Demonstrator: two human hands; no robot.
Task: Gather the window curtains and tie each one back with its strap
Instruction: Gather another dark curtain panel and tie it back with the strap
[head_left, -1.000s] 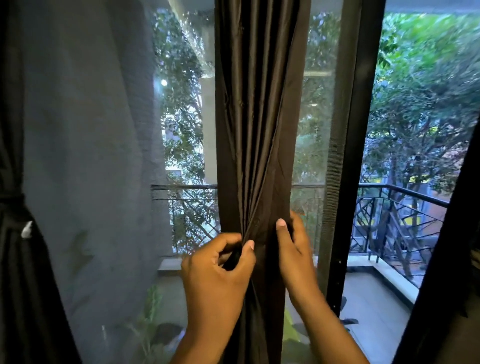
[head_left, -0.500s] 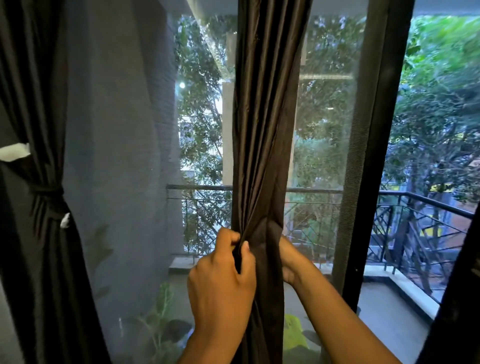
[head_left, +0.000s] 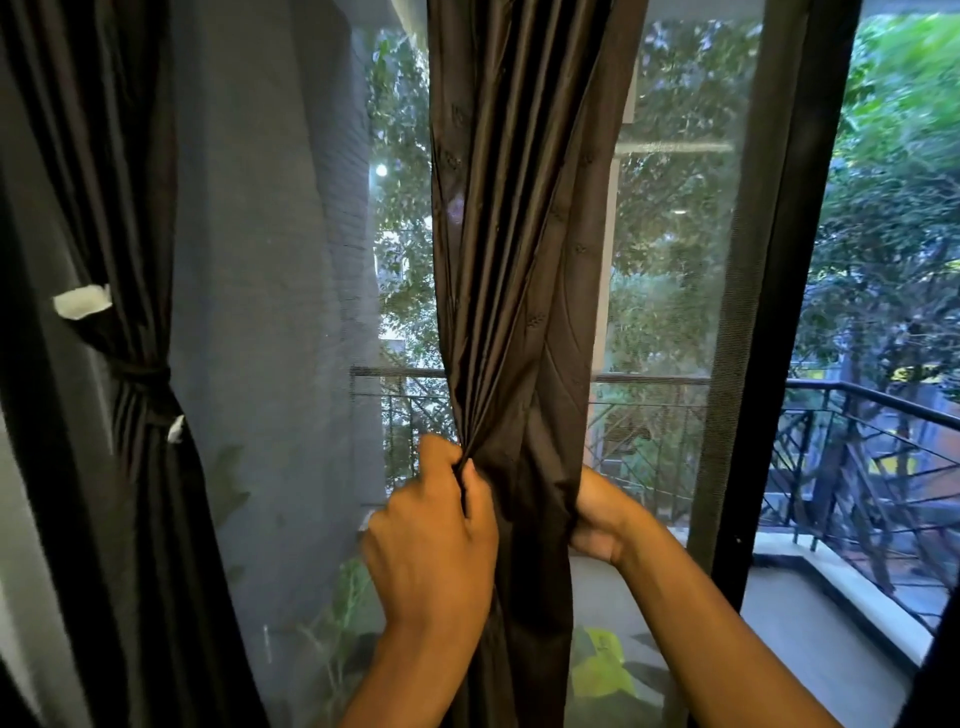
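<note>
A: Curtain hangs at the middle of the view, from 12 o'clock down to 6, gathered into a narrow bunch of dark folds.

B: And the hands?

A: Left hand sits at about 7 o'clock of the bunch's pinched waist, its fingers curled shut on a fold at the curtain's left edge. Right hand is at 4 o'clock of that waist, wrapped round the curtain's right side; its fingers go behind the cloth, so only the palm and wrist show.

B: Is a strap on it?

A: I cannot tell; no band shows round this bunch. Off at 9 o'clock, a second curtain is cinched by a dark strap, with a white tag above the tie and a smaller white piece just below it.

B: What lies behind?

A: Window mesh, a dark frame at 3 o'clock of the curtain, then a balcony railing and trees.
</note>
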